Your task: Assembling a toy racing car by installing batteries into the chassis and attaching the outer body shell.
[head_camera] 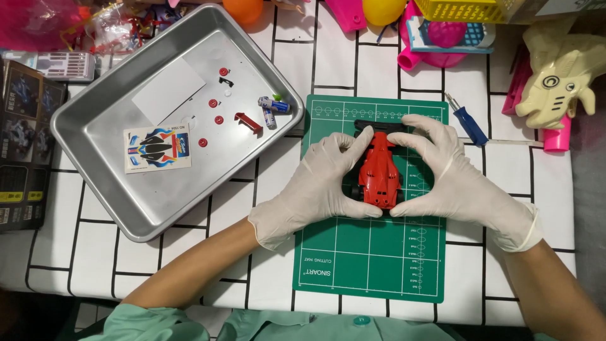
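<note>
Mid-frame, the red car [379,173] sits on the green mat [369,252], long axis running top to bottom; left hand [319,189] and right hand [451,183] flank it equally close, gloved fingers [360,142] curled shut around its sides; the tray [82,120] lies upper left on the counter [536,183].

Both hands, left hand [322,183] and right hand [451,180], flank a toy car [379,172] on a cutting mat [369,259]; a metal tray [113,196] lies left of the grip, a screwdriver [467,120] right.
</note>
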